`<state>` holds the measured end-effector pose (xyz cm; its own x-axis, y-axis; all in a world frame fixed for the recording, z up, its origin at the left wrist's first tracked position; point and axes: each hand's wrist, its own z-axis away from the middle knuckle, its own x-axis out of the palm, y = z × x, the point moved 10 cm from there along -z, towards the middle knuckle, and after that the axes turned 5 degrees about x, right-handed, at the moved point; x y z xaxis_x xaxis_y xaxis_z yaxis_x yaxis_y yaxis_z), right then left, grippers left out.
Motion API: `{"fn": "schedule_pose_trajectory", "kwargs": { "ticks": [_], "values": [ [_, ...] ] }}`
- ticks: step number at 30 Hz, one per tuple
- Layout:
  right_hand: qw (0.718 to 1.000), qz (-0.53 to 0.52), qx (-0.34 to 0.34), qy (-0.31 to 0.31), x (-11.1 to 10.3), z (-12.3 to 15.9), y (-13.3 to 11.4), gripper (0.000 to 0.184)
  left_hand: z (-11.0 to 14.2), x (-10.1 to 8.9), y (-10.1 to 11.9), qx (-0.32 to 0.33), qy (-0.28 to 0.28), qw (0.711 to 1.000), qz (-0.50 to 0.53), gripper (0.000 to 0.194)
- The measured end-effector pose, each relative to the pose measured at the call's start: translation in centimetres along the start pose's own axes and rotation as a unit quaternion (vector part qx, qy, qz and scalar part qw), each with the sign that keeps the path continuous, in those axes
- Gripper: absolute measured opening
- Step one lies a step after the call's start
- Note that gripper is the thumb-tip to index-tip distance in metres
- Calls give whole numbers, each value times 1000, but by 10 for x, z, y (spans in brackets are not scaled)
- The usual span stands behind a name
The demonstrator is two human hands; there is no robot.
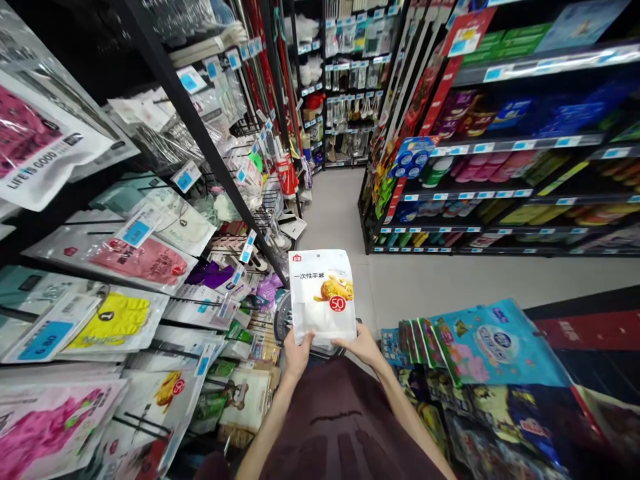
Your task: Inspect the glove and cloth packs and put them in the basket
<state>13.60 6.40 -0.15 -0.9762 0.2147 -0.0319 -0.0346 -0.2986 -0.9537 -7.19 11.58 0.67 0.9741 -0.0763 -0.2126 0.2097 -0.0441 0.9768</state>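
Observation:
A white flat packet point(323, 297) with a food picture and a red "50" circle is held upright in front of me, over the shop aisle. My left hand point(297, 353) grips its lower left corner, fingers closed on the edge. Its lower right corner is held by my right hand point(364, 345), thumb on the front. Both forearms reach forward from my dark red top.
Hooks with hanging glove packs point(113, 320) and price tags fill the black rack on my left. A row of bright packets point(480, 343) stands at lower right. Shelves of goods point(500, 153) line the right side. The grey floor point(340, 200) runs ahead between them.

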Motion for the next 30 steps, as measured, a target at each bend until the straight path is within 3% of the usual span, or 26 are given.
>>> {"fn": "schedule_pose_trajectory", "kwargs": {
  "ticks": [10, 20, 30],
  "values": [
    [997, 9, -28, 70, -15, 10, -2, 39, -2, 9, 11, 2, -40, 999, -9, 37],
    [999, 5, -23, 32, 1, 8, -1, 38, 5, -7, 8, -13, -21, 1000, -11, 42],
    [999, -9, -36, 32, -4, 3, -6, 35, -1, -3, 25, 18, -42, 997, -63, 39]
  ]
}}
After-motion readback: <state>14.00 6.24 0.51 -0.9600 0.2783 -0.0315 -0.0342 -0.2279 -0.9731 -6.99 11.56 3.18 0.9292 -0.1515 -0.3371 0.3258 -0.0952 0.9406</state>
